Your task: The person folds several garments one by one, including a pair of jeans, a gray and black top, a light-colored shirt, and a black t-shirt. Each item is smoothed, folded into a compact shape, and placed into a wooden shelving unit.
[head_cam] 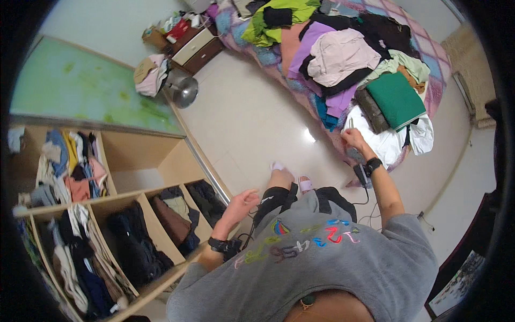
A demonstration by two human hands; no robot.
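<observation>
My right hand [354, 139] is at the edge of the bed, against white fabric [372, 141] with its fingers curled; whether it grips the fabric I cannot tell. Beside it on the bed lie a folded green cloth item [396, 98] and a folded dark brown garment [372, 110], both over the white fabric. Farther back are a pale pink garment [342, 54], a purple garment [342, 102] and a lime green garment [259, 30]. My left hand [243, 203] hangs over the floor near the wardrobe with bent fingers and nothing visible in it. Both wrists wear black straps.
An open wardrobe [153, 189] with clothes in its compartments stands at the left, below a green sliding panel [92, 88]. Behind are a metal bin-like object [185, 90] and a small drawer cabinet [197, 48]. Cables [366, 199] hang near my right forearm; the tiled floor [241, 116] lies between wardrobe and bed.
</observation>
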